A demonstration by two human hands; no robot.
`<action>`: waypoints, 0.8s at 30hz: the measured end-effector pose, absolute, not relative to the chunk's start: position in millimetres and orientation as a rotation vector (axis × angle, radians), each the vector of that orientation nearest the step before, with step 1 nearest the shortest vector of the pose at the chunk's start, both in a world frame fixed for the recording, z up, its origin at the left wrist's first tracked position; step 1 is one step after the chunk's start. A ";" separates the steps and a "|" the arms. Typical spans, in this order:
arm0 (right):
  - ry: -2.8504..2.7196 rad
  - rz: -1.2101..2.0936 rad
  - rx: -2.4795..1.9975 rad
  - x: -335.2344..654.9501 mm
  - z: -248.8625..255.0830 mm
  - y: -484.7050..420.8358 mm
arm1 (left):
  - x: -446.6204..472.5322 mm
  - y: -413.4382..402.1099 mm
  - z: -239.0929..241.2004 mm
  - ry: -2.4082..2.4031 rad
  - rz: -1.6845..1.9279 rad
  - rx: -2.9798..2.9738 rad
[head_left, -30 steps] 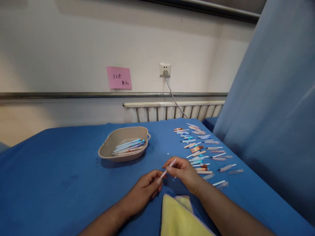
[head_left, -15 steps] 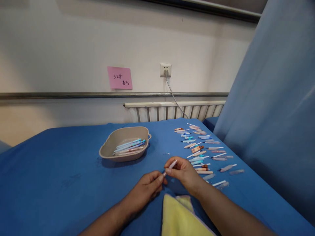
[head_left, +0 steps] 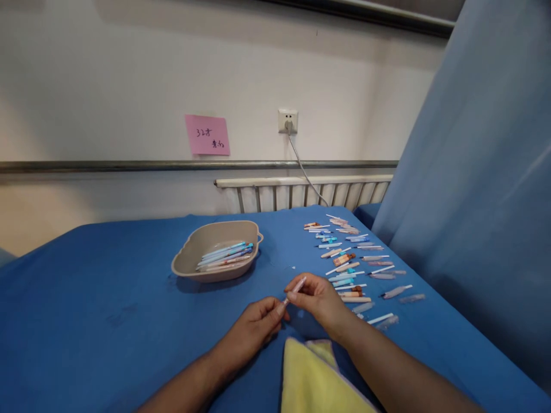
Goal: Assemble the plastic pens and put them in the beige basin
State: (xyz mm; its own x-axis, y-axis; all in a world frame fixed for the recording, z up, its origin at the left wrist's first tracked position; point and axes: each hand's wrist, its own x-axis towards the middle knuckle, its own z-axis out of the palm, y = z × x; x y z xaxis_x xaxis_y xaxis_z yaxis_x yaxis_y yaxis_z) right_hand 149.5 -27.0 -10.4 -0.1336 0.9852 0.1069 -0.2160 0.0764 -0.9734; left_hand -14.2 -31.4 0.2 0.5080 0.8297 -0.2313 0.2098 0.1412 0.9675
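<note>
Between my two hands is a slim pale pink pen (head_left: 298, 285), tilted up to the right. My left hand (head_left: 262, 321) pinches its lower end, which the fingers mostly cover. Higher up, the thumb and fingers of my right hand (head_left: 318, 298) close round the barrel, leaving the upper tip showing. Whether the pen is whole or in two pieces I cannot tell. Just to the right lie rows of loose pen parts (head_left: 354, 300), among them barrels, white refills and coloured caps.
A beige basin (head_left: 185, 269) holding several pens stands on the blue-covered table (head_left: 86, 321) at left centre. A yellow cloth (head_left: 314, 381) lies close in front, by my right forearm. A blue curtain (head_left: 469, 201) hangs along the right edge. Behind are a radiator (head_left: 297, 198) and a plugged-in socket (head_left: 288, 121).
Both hands keep their hold on the pen, with only a slight shift of the fingers. The whole view has moved a little; the basin and pen parts stay where they were.
</note>
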 end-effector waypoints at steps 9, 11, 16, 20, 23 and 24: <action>-1.225 1.313 -0.977 143.8 -14.5 -26.0 | -14.9 -32.1 0.7 1.020 0.651 1.568; -1.239 1.316 -0.914 146.1 -10.3 -27.7 | -15.3 -31.1 1.6 1.021 0.628 1.596; -1.440 1.227 -0.807 155.0 -0.9 -32.1 | -17.6 -31.5 5.3 1.003 0.594 1.788; -1.629 1.083 -0.754 159.6 8.3 -36.3 | -19.5 -34.1 6.0 1.026 0.601 1.959; -1.715 0.994 -0.731 160.1 15.6 -41.0 | -20.4 -35.4 5.7 1.035 0.598 2.055; -1.742 0.961 -0.738 159.7 17.4 -42.7 | -20.7 -35.6 5.6 1.033 0.598 2.076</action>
